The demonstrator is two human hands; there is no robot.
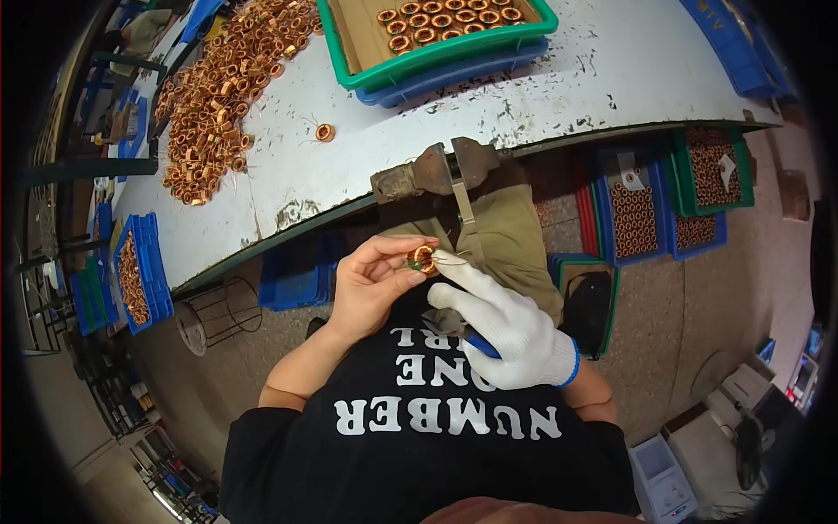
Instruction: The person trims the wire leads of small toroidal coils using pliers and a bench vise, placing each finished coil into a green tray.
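My left hand, bare, pinches a ring-shaped copper wire coil between thumb and fingers in front of my chest. Some green shows on the coil's side, and thin wire ends stick out to the right. My right hand wears a white knitted glove with a blue cuff. Its curled fingers hold blue-handled pliers against the palm, with the metal head pointing left; the jaws' exact shape is unclear. The gloved index finger reaches out to the coil's wire ends.
A heap of copper coils lies on the white worktable, with one loose coil beside it. A green tray holds rows of coils. A rusty metal clamp sits on the table edge. More crates of coils stand right.
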